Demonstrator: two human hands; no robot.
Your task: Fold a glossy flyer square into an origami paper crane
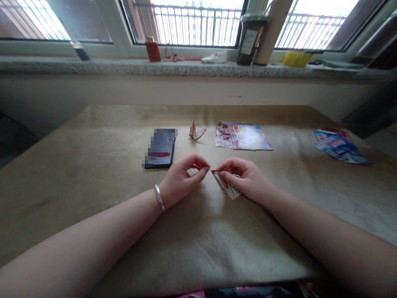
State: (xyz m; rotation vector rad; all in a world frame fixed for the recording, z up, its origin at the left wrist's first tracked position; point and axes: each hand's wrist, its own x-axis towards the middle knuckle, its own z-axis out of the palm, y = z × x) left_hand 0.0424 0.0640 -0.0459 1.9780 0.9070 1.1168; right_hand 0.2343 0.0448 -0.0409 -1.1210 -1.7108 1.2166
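White, red-printed folded paper (pixel 231 191) sat in the right hand (pixel 249 178), as the head view showed it, pinched near its upper end between the thumb and curled fingers, with little gap left between them. Its long axis slanted from a red corner at the upper left down toward the wearer and to the right. That red corner lay just beside the fingertips of the left hand (pixel 180 178), on their right, so the left hand was the nearer one to the free tip, while the right hand covered the paper's other side. The left thumb and index finger curved toward each other in a loose ring; whether their tips met, or had hold of any sliver of paper, I could not tell.

Beyond the hands on the table (pixel 77 186) stood a small folded paper scrap (pixel 195 133), with a dark-cased phone (pixel 164 145) to its left and a stack of glossy printed sheets (pixel 252 137) to its right. Blue printed packets (pixel 338 147) lay well apart, far right.

Right-hand fingers hid part of the paper, and its print was too small to read. Pixelation masked the phone's left edge, and both forearms ran out of frame.
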